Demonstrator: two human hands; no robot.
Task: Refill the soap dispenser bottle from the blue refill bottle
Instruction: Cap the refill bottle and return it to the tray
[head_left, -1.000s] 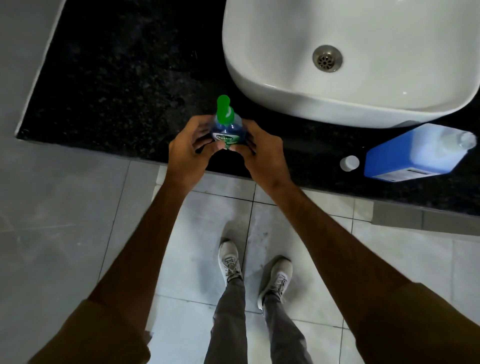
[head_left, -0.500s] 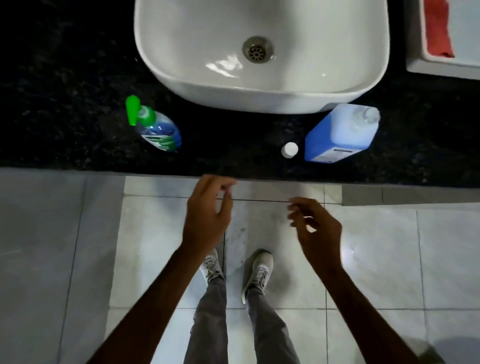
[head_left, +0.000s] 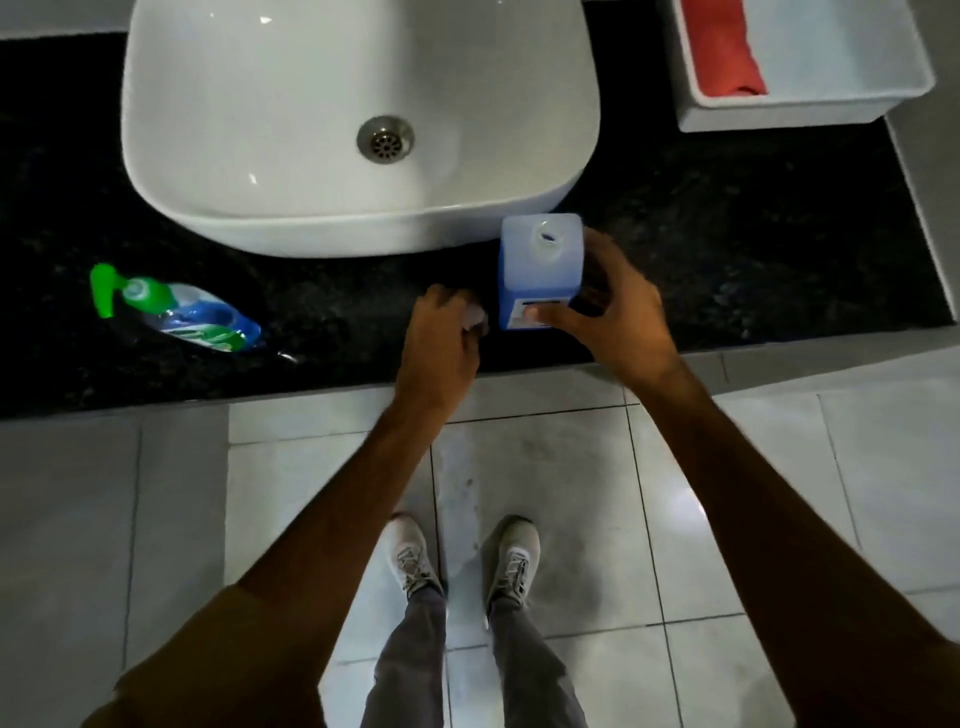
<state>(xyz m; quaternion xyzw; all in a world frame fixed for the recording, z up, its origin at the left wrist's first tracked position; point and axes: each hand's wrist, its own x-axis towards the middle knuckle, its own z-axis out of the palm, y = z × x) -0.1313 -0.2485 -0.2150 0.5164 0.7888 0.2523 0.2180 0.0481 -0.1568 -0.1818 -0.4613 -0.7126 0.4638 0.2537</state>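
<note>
Right hand (head_left: 618, 317) gripping uncapped blue refill bottle (head_left: 537, 270), label writing unreadable, left hand (head_left: 441, 338) beside it curled over white cap (head_left: 475, 317), green-pump soap dispenser (head_left: 176, 312) far left.

There is one view only, from the camera on my head, wide-angle and pointed steeply down over the front edge of the black countertop (head_left: 727, 249). It looks almost straight into the white basin (head_left: 291, 130) at the top of the frame and down past my forearms to the tiled floor (head_left: 571, 467) and my shoes (head_left: 413, 558) at the bottom. My left hand (head_left: 441, 338) and right hand (head_left: 618, 317) sit near mid-frame, close to the lens, and the straight edges bow toward the borders.
</note>
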